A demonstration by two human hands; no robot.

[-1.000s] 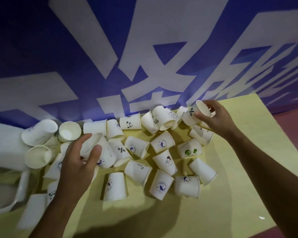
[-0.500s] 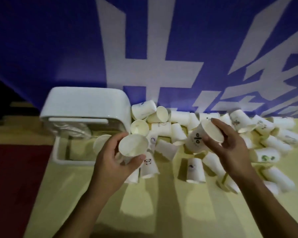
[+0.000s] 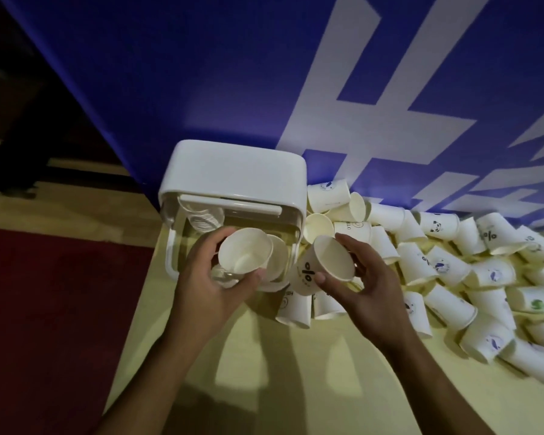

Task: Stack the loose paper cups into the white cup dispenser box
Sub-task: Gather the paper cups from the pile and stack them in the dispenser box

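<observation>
Left hand (image 3: pixel 208 296) round plain cup (image 3: pixel 244 251); right hand (image 3: pixel 371 296) round percent-marked cup (image 3: pixel 330 262); dispenser box (image 3: pixel 233 171) interior murky

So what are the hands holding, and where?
Left hand: plain white paper cup, gripped around its rim. Right hand: white percent-sign paper cup, pinched across its rim.

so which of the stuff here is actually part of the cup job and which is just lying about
In the job: white dispenser box, plain cup in the left hand, percent-sign cup in the right hand, loose cups heaped on the yellow table.

Just lying about: blue-and-white banner, red floor area.
</observation>
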